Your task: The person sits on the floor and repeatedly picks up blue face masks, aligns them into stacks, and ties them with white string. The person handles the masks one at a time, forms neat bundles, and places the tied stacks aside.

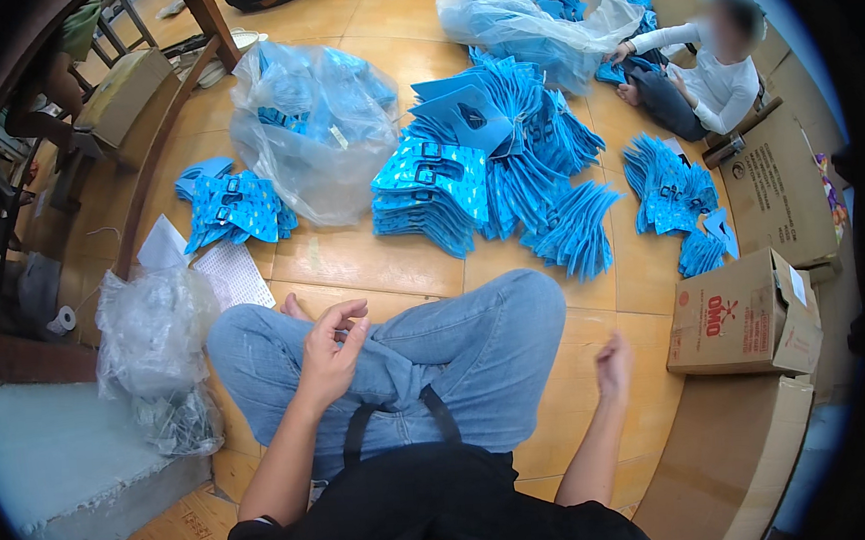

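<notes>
My left hand (336, 352) is raised above my left thigh, its fingers loosely bent and apart, with nothing seen in it. Off to the right of my knee, my right hand (615, 366) hangs over the tiled floor; motion smears its fingers. In front of my crossed legs lies a stack of flat blue patterned pieces with black buckles (429, 195). A fanned heap of similar blue pieces (521, 178) rises behind and beside it. Neither hand touches these stacks. Smaller bundles lie at the left (236, 208) and at the right (669, 185).
Clear plastic bags of blue pieces stand at the far left (316, 178) and far right (597, 38). A person in white (725, 74) sits at the far right. Cardboard boxes (722, 325) line my right side. Crumpled plastic (151, 330) and a printed sheet (232, 276) lie left.
</notes>
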`<action>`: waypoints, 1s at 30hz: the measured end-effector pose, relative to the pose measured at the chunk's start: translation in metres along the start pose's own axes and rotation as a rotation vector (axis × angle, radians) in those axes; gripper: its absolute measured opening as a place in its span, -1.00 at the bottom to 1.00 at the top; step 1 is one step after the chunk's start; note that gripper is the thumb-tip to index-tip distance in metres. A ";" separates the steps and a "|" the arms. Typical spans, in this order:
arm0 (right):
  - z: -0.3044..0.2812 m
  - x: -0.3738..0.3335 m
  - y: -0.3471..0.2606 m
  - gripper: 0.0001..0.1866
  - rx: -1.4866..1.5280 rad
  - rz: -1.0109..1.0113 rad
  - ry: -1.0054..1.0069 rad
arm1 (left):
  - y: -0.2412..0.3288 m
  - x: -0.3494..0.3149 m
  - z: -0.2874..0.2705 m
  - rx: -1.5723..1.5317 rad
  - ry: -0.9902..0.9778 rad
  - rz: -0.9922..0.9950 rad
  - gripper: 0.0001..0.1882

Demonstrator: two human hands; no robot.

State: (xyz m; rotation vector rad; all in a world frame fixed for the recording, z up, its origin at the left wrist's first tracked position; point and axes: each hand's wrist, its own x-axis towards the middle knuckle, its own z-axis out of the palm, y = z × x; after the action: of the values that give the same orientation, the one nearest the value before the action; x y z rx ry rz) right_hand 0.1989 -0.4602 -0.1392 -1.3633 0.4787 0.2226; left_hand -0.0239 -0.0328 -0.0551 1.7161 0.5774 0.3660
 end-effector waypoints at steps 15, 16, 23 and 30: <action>0.245 -0.173 -0.032 -0.81 -0.605 -0.417 -1.028 | 0.048 0.013 0.028 -0.424 -0.125 -0.142 -0.62; 0.244 -0.170 -0.033 -0.80 -0.668 -0.400 -1.027 | 0.045 0.016 0.017 -0.430 -0.074 -0.103 -0.59; 0.231 -0.137 -0.031 -0.79 -0.808 -0.393 -0.833 | 0.022 0.036 -0.002 -1.016 0.185 -0.175 -0.60; 0.246 -0.107 -0.050 -0.76 -0.842 -0.705 -0.700 | -0.044 0.085 0.038 -1.116 0.342 -0.531 -0.58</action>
State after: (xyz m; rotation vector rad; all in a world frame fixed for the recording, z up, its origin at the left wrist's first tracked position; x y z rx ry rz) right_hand 0.1742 -0.2187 -0.0151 -2.0383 -0.7725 0.3092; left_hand 0.0584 -0.0100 -0.1123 0.4038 0.8310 0.4719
